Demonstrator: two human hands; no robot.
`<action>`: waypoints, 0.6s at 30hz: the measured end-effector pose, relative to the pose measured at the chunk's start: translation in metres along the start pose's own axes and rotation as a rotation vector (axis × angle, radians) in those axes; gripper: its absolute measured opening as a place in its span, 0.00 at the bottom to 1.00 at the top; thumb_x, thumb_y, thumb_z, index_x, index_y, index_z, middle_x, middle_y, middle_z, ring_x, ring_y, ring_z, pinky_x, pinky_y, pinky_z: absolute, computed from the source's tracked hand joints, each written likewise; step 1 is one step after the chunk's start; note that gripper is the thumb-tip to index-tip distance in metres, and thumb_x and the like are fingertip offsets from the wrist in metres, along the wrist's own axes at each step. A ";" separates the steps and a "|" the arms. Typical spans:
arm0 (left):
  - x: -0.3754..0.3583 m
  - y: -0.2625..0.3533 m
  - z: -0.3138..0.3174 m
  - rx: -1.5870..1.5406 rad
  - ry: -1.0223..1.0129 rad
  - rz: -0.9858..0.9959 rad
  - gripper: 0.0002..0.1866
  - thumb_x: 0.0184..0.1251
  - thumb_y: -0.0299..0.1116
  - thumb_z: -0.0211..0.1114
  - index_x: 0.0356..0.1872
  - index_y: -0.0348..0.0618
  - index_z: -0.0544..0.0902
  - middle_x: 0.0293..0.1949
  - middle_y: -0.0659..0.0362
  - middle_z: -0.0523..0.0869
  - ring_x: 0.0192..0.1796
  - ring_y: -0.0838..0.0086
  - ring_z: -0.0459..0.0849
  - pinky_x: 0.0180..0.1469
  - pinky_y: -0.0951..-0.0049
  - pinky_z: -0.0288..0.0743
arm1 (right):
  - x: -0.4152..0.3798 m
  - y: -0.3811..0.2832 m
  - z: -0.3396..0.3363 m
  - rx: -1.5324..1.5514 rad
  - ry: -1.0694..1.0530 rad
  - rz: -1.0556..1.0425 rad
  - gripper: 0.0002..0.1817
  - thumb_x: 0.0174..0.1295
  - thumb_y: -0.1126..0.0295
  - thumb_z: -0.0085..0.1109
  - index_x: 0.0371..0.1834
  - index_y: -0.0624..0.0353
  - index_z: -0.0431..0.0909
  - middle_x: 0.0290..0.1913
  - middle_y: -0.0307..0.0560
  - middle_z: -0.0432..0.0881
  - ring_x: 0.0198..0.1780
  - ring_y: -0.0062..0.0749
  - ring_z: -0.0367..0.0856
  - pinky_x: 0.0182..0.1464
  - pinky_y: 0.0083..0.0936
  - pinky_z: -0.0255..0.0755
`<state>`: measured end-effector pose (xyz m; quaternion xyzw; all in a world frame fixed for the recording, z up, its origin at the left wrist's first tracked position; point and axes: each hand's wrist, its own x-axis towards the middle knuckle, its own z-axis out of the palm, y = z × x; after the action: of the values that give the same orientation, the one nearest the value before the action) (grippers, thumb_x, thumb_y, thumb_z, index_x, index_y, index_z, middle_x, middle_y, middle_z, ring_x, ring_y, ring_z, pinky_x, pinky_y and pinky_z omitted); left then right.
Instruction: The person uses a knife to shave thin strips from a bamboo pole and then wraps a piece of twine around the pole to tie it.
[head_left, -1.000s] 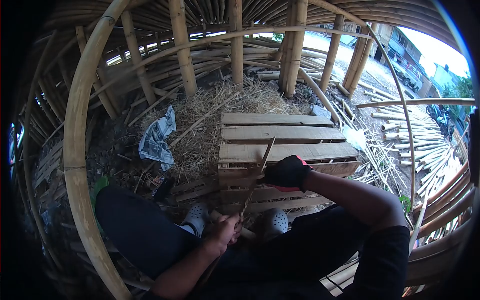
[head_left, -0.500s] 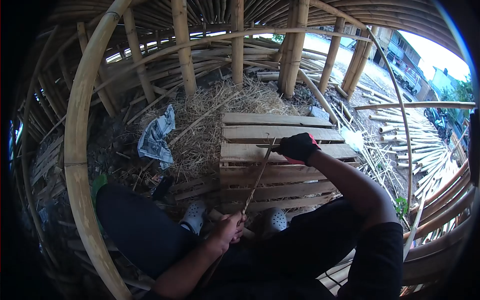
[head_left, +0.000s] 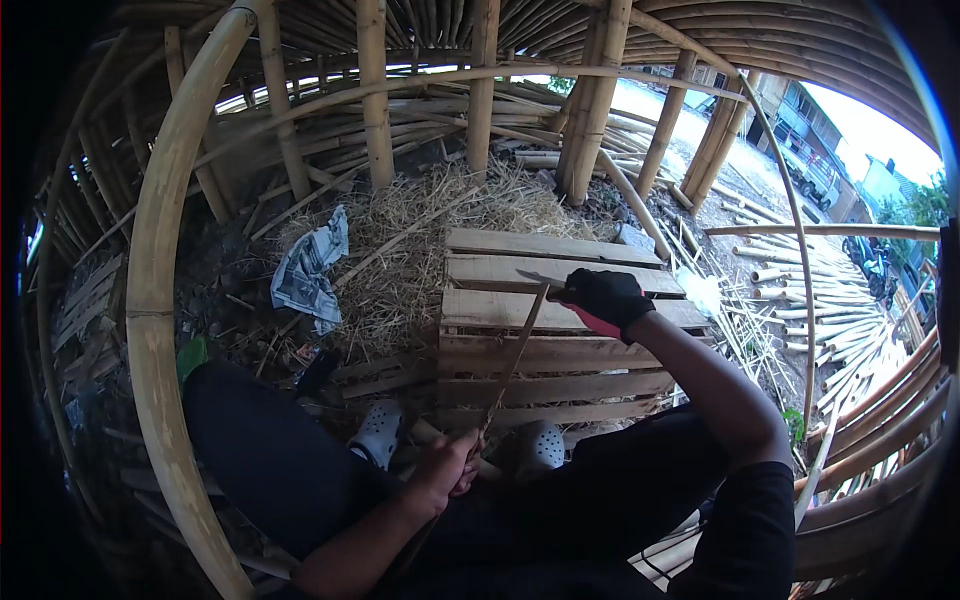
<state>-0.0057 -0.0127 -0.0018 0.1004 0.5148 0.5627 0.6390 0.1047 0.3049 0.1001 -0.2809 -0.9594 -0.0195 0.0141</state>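
My left hand (head_left: 447,468), bare, grips the near end of a thin bamboo strip (head_left: 513,360) close to my lap. The strip slants up and away over a wooden pallet (head_left: 600,385). My right hand (head_left: 603,298), in a black glove with red trim, holds a knife (head_left: 537,279) whose blade lies against the strip's far end, pointing left. My legs in dark trousers and two grey clogs (head_left: 378,433) rest at the pallet's near edge.
Dry straw (head_left: 420,235) and a crumpled newspaper (head_left: 308,268) lie left of the pallet. Upright bamboo poles (head_left: 376,95) and a thick curved bamboo (head_left: 160,290) ring the spot. Cut bamboo pieces (head_left: 810,290) litter the ground at right.
My right hand with the knife has run up the strip from near the pallet's front to its far end. My left hand has stayed low, holding the strip.
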 end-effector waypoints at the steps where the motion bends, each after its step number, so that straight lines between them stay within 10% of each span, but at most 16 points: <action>1: 0.002 -0.001 0.001 0.080 0.032 0.013 0.15 0.77 0.45 0.51 0.34 0.47 0.75 0.16 0.70 0.64 0.12 0.84 0.60 0.15 0.80 0.54 | -0.018 -0.029 -0.008 0.030 -0.006 -0.033 0.29 0.67 0.36 0.45 0.43 0.50 0.82 0.35 0.51 0.86 0.39 0.47 0.86 0.39 0.41 0.77; 11: -0.002 -0.001 0.005 0.125 0.068 0.047 0.17 0.76 0.49 0.54 0.33 0.48 0.75 0.17 0.71 0.65 0.14 0.86 0.60 0.16 0.81 0.53 | -0.047 -0.074 0.021 -0.101 -0.147 -0.494 0.22 0.72 0.43 0.40 0.50 0.38 0.82 0.34 0.43 0.86 0.38 0.39 0.87 0.35 0.35 0.80; 18: -0.008 0.001 0.007 0.116 0.030 0.028 0.18 0.78 0.51 0.51 0.34 0.49 0.73 0.15 0.71 0.64 0.12 0.86 0.59 0.15 0.82 0.51 | -0.013 -0.035 0.033 -0.199 -0.033 -0.269 0.24 0.72 0.41 0.39 0.46 0.40 0.84 0.34 0.40 0.87 0.37 0.39 0.87 0.35 0.37 0.79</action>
<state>0.0003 -0.0159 0.0063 0.1360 0.5543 0.5424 0.6165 0.0966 0.2700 0.0653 -0.1502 -0.9818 -0.1118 -0.0321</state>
